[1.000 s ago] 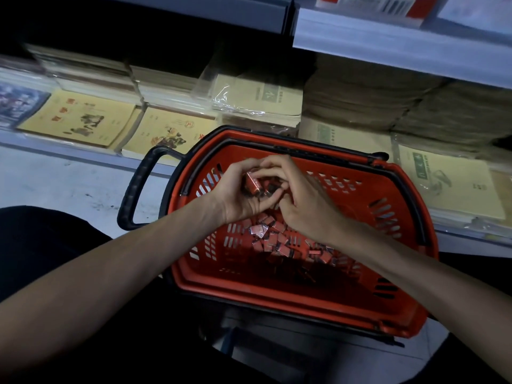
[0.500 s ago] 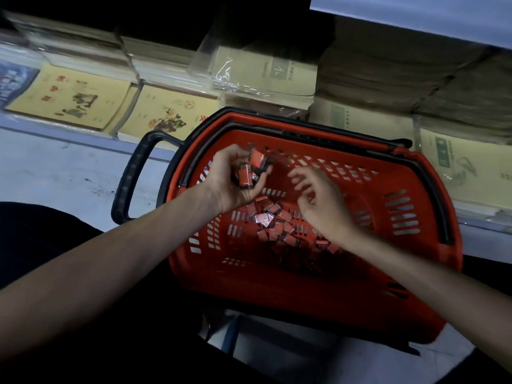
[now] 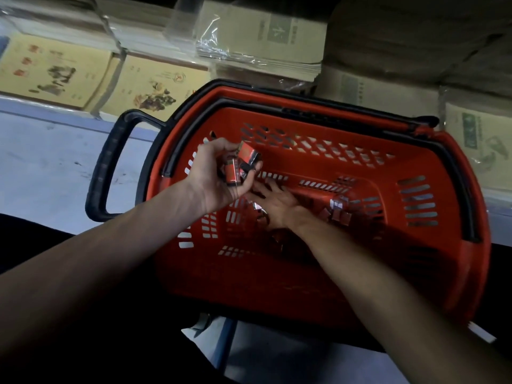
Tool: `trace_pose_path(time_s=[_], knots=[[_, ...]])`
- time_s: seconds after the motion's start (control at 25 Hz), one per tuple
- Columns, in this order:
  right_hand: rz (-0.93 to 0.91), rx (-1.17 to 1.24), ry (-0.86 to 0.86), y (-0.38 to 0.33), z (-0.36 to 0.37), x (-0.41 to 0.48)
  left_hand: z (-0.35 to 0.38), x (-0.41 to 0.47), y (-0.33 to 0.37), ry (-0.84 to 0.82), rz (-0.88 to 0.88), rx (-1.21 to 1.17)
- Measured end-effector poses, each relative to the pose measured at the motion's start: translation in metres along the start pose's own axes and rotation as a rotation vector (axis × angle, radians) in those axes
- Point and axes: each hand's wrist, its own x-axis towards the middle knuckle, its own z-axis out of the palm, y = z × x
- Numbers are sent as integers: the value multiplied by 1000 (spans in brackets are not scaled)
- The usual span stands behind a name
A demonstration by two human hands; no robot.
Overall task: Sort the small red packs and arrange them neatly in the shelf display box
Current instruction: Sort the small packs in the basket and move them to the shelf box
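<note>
Two bare forearms reach up from the bottom of the frame into the red basket (image 3: 318, 275) at centre. The right hand (image 3: 277, 202) lies spread, palm down, on loose red packs (image 3: 339, 209) on the floor; the left hand (image 3: 219, 173), above, cups several packs (image 3: 242, 164). Beyond, across the top, wrapped notebook stacks (image 3: 257, 42) line the shelf.
</note>
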Motion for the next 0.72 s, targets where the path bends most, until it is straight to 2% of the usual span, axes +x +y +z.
trace_pose_path(time_s=[0.16,0.56,0.72], knots=[[9,-7,-48,-6,-6,2,-2,-4,1,-1,-8,14],[39,217,164,-11,26,-10,-4,-12,-1,32,5,50],[137,427,223,0,21,-24,-5,-10,-2,43,-58,127]])
